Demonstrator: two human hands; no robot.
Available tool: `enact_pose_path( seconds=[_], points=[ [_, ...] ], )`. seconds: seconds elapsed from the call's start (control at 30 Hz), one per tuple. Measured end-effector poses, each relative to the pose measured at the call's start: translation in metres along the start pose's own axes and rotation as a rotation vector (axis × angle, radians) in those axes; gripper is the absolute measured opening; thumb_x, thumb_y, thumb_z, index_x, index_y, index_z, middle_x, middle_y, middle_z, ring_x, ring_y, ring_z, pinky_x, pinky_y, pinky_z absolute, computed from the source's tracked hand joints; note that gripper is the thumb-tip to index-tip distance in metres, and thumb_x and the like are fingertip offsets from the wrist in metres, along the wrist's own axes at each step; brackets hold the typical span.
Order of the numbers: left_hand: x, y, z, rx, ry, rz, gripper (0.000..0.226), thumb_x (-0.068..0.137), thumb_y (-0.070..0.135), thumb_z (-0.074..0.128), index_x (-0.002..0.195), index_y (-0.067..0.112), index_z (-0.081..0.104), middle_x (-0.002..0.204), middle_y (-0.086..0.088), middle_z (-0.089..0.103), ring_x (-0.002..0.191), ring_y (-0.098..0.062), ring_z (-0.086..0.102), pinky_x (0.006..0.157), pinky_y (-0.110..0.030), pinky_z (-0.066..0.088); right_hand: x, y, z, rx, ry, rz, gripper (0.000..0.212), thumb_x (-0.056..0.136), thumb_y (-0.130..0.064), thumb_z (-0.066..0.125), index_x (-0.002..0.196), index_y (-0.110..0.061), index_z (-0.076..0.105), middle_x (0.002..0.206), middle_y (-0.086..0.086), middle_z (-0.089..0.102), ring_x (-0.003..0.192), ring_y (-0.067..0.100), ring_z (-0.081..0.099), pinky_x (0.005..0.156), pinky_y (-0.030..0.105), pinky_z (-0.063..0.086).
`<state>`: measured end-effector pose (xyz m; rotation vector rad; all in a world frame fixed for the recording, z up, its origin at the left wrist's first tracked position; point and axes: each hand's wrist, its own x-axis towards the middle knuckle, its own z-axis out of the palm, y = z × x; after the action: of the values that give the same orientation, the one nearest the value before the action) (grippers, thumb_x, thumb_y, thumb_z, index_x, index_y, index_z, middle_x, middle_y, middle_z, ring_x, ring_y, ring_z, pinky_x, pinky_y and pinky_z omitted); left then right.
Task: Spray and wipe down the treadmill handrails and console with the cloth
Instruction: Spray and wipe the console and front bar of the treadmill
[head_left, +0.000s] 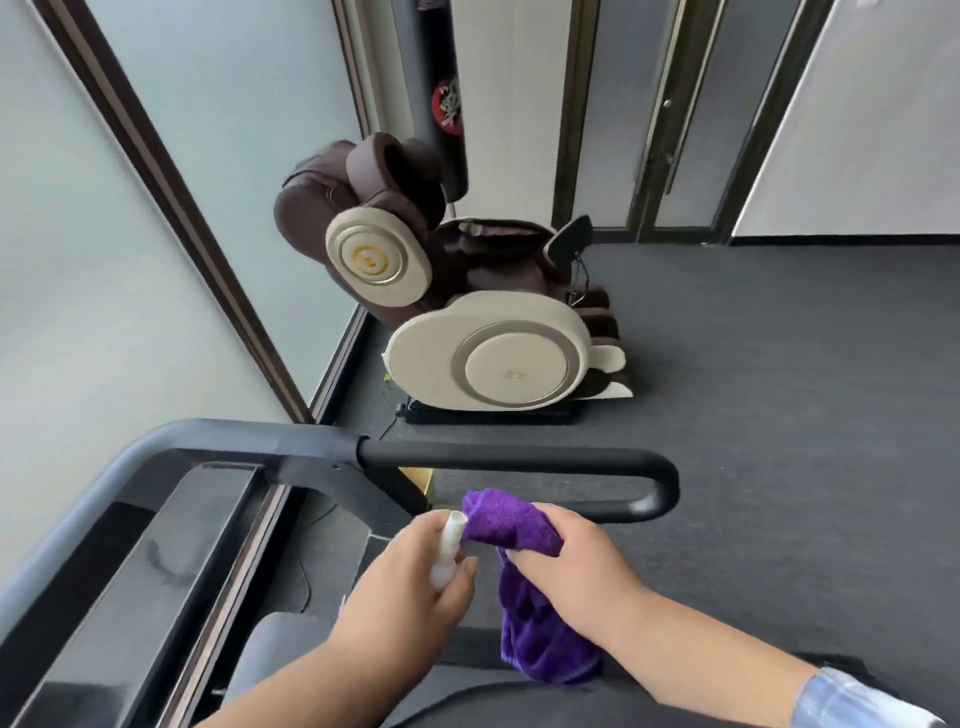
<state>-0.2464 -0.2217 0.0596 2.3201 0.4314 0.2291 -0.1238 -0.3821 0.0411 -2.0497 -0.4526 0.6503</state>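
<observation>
Purple cloth (511, 530) bunched in her right hand (576, 566), left hand (415, 582) clutching the white sprayer (448, 551) just below the handrail (519, 460): rail and console (130, 561) look not yet wiped.

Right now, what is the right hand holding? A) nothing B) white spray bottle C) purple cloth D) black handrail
C: the right hand grips the purple fleecy cloth with curled fingers, just short of the black looped handrail; the white plastic spray bottle sits in the left hand.
</observation>
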Motion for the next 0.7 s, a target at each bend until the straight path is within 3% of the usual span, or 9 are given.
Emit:
enact_pose_path(
  seconds=[0.07, 0.17, 0.4, 0.5, 0.7],
  points=[
    [0.021, 0.034, 0.036, -0.012, -0.05, 0.059, 0.021, 0.084, 0.051, 0.053, 0.103, 0.055, 0.045, 0.104, 0.03, 0.055, 0.095, 0.003, 0.056, 0.073, -0.017, 0.042, -0.005, 0.023, -0.045, 0.016, 0.064, 0.023, 0.034, 0.076, -0.048, 0.067, 0.104, -0.065, 0.057, 0.098, -0.032, 0.067, 0.088, -0.012, 0.062, 0.076, 0.017, 0.047],
    [0.051, 0.082, 0.088, -0.008, -0.107, 0.126, 0.016, 0.089, 0.035, 0.063, 0.093, 0.043, 0.05, 0.1, 0.027, 0.055, 0.091, 0.001, 0.055, 0.07, -0.016, 0.04, -0.013, 0.062, -0.103, 0.069, 0.172, 0.089, 0.032, 0.074, -0.049, 0.068, 0.102, -0.062, 0.058, 0.091, -0.028, 0.069, 0.081, -0.008, 0.065, 0.078, 0.022, 0.051],
    [0.095, 0.164, 0.192, -0.03, -0.317, 0.268, 0.02, 0.09, 0.033, 0.063, 0.085, 0.042, 0.046, 0.097, 0.027, 0.055, 0.086, 0.001, 0.055, 0.068, -0.01, 0.038, -0.048, 0.141, -0.198, 0.174, 0.395, 0.267, 0.025, 0.082, -0.045, 0.07, 0.103, -0.055, 0.062, 0.089, -0.03, 0.069, 0.081, -0.011, 0.064, 0.069, 0.013, 0.046],
    [0.112, 0.187, 0.23, -0.063, -0.435, 0.279, 0.021, 0.09, 0.036, 0.066, 0.087, 0.043, 0.046, 0.096, 0.032, 0.055, 0.084, 0.005, 0.056, 0.068, -0.006, 0.038, -0.053, 0.165, -0.223, 0.205, 0.545, 0.336, 0.016, 0.084, -0.041, 0.072, 0.094, -0.05, 0.064, 0.086, -0.032, 0.068, 0.079, -0.01, 0.064, 0.067, 0.011, 0.045],
    [0.161, 0.237, 0.292, -0.232, -0.658, 0.277, 0.023, 0.087, 0.045, 0.07, 0.095, 0.047, 0.048, 0.092, 0.036, 0.061, 0.082, 0.01, 0.06, 0.064, -0.004, 0.042, -0.041, 0.182, -0.272, 0.258, 0.723, 0.384, 0.014, 0.082, -0.043, 0.07, 0.094, -0.047, 0.066, 0.088, -0.028, 0.07, 0.081, -0.008, 0.064, 0.071, 0.014, 0.048]
  ],
)
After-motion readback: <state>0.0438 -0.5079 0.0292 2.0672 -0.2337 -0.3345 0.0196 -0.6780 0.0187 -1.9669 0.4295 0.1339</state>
